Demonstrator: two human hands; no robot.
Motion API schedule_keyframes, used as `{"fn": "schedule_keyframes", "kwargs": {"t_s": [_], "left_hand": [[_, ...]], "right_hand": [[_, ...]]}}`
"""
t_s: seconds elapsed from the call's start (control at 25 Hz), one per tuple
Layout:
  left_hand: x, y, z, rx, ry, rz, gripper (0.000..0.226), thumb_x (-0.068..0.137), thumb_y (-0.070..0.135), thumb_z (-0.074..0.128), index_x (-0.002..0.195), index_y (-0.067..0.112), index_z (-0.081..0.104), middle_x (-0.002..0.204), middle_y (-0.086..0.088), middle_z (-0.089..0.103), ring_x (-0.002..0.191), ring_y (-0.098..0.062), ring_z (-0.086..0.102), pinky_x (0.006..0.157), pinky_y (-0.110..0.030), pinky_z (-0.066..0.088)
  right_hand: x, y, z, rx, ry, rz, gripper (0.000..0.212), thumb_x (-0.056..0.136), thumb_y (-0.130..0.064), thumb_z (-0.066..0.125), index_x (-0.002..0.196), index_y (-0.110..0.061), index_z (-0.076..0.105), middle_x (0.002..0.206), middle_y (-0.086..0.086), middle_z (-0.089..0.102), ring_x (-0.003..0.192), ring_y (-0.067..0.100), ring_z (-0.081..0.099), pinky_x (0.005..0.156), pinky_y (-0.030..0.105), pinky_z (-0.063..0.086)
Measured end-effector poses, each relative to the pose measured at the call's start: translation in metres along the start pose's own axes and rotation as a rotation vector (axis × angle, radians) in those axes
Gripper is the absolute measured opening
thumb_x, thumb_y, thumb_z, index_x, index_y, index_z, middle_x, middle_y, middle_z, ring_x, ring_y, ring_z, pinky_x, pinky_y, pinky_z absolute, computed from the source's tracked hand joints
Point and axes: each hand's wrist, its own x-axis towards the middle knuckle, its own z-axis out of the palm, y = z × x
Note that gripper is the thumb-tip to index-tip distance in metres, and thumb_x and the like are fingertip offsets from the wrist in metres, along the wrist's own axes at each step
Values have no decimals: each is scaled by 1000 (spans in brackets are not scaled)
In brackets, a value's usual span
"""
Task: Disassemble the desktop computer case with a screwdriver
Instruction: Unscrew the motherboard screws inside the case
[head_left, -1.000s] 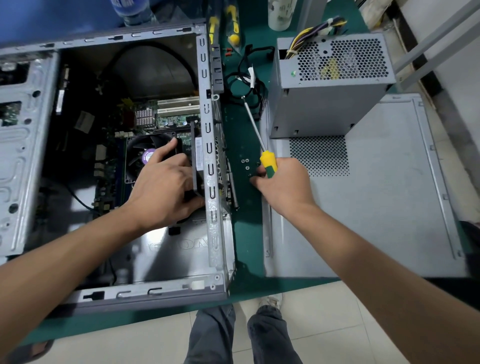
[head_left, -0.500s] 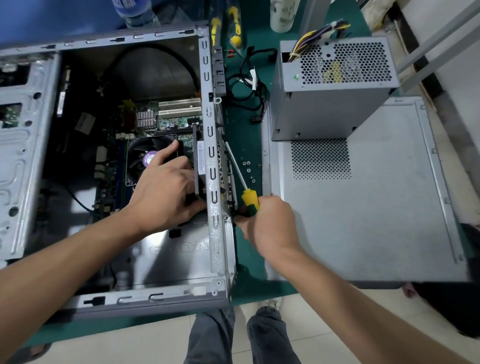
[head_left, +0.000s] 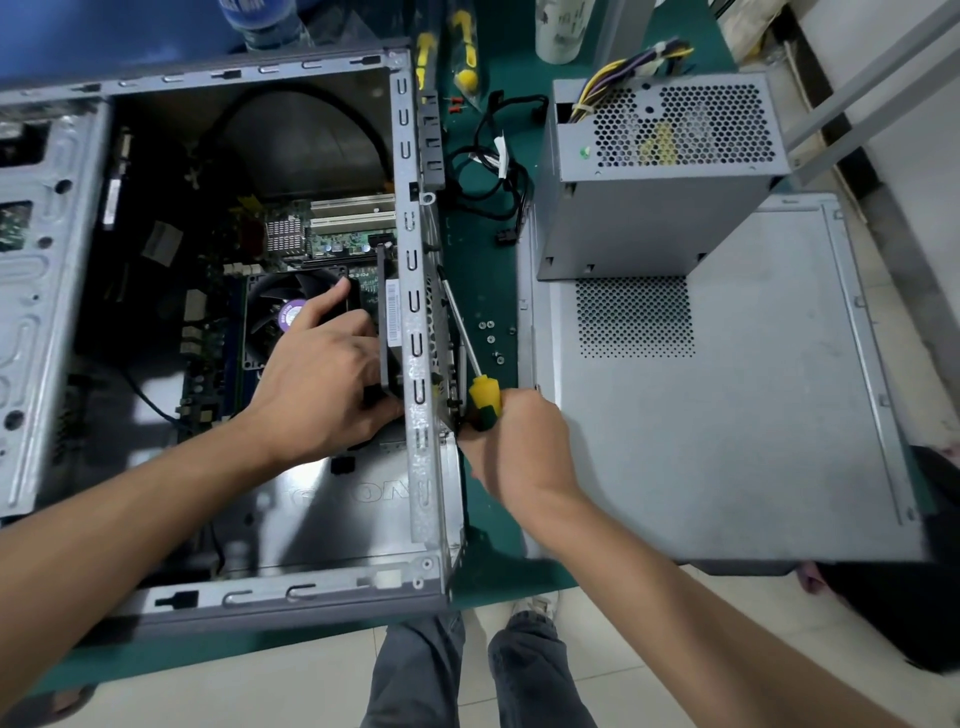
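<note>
Desktop computer case (head_left: 421, 364), its side off, lies open on the left half of the green desk (head_left: 478, 249), the motherboard (head_left: 332, 244) and a round cooler fan (head_left: 283, 317) showing inside. The left hand (head_left: 322, 384) reaches into the case from the near side; its grip is closed around a dark upright part (head_left: 387, 322) that stands just inside the case's right wall, with the thumb stretched out over the fan. The right hand (head_left: 514, 441) is outside that same wall, its grip clenched around the yellow and green handle of the screwdriver (head_left: 480, 400). The metal shaft slants up and to the left along the wall's outer face; its tip lies against the perforated metal there, though exactly what it meets is too small to tell.

Just right of the shaft, several small loose screws (head_left: 488, 332) lie on the desk. Farther right, the removed grey side panel (head_left: 727, 415) lies flat, its near edge reaching out past the desk's edge. A grey power supply (head_left: 654, 208) stands on the far end of that panel, a bundle of coloured wires coming out of its top. Between the case and the power supply, at the far side, black cables (head_left: 493, 176) lie tangled. Beyond them are two more yellow-handled tools (head_left: 465, 57). Below the desk's near edge the person's legs and a shoe show on the tiled floor (head_left: 311, 686).
</note>
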Motion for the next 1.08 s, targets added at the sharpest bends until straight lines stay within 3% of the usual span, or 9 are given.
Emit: {"fn": "schedule_keyframes", "kwargs": {"t_s": [0.2, 0.36, 0.48, 0.56, 0.76, 0.88, 0.92, 1.0, 1.08], "left_hand": [[0, 0, 1, 4, 13, -5, 39, 82, 44, 49, 59, 18, 66, 60, 6, 58, 76, -23, 60, 120, -29, 9], [0, -1, 2, -1, 27, 5, 38, 82, 43, 48, 58, 18, 64, 59, 7, 57, 74, -23, 59, 118, -36, 17], [0, -1, 1, 0, 36, 17, 39, 82, 42, 49, 56, 16, 63, 58, 7, 57, 73, -23, 59, 116, -40, 20], [0, -1, 1, -11, 32, 18, 39, 81, 43, 49, 56, 16, 63, 59, 7, 57, 73, -23, 60, 116, -41, 20], [1, 1, -1, -35, 36, 26, 40, 83, 42, 47, 56, 16, 61, 58, 6, 56, 72, -25, 60, 115, -41, 20], [0, 1, -3, -58, 35, 16, 51, 88, 53, 41, 61, 18, 66, 62, 5, 60, 76, -26, 62, 118, -32, 10], [0, 1, -4, -67, 35, 10, 60, 93, 59, 34, 64, 18, 68, 63, 4, 61, 77, -26, 63, 118, -30, 8], [1, 2, -5, -83, 31, 2, 79, 94, 70, 18, 68, 18, 72, 66, 2, 63, 80, -28, 64, 118, -28, 6], [1, 4, -6, -95, 12, -9, 86, 91, 75, 13, 69, 16, 72, 67, 0, 64, 83, -30, 65, 118, -27, 6]], "right_hand": [[-9, -4, -5, -16, -40, -59, 3, 84, -17, 65, 81, -16, 65, 68, -3, 63, 65, 18, 60, 64, 28, 53], [-8, 11, -36, -61, 80, -47, 18, 89, -23, 63, 73, -19, 56, 63, -6, 55, 53, 7, 54, 44, 13, 35], [4, 24, -62, -50, 117, 7, 26, 91, -26, 59, 70, -12, 55, 65, 7, 61, 60, 27, 65, 58, 36, 54], [8, 30, -68, -77, 94, 26, 23, 91, -26, 60, 77, -8, 59, 71, 10, 64, 65, 32, 66, 65, 43, 55], [7, 36, -81, 227, 33, 12, 5, 87, -19, 67, 88, -24, 67, 82, 5, 67, 64, 24, 62, 65, 38, 57], [11, 40, -102, 290, -188, -43, 38, 85, -4, 59, 107, -35, 62, 101, 17, 62, 66, 24, 52, 59, 40, 48], [12, 42, -108, 304, -254, -77, 45, 85, -1, 60, 113, -37, 61, 96, 19, 59, 67, 24, 51, 59, 46, 49], [12, 48, -119, 372, -307, -165, 49, 85, -1, 68, 117, -38, 62, 83, 6, 59, 70, 17, 56, 66, 50, 52], [13, 57, -126, 506, -282, -210, 46, 85, 0, 70, 114, -36, 65, 92, -2, 67, 73, 13, 63, 64, 39, 55]]}}
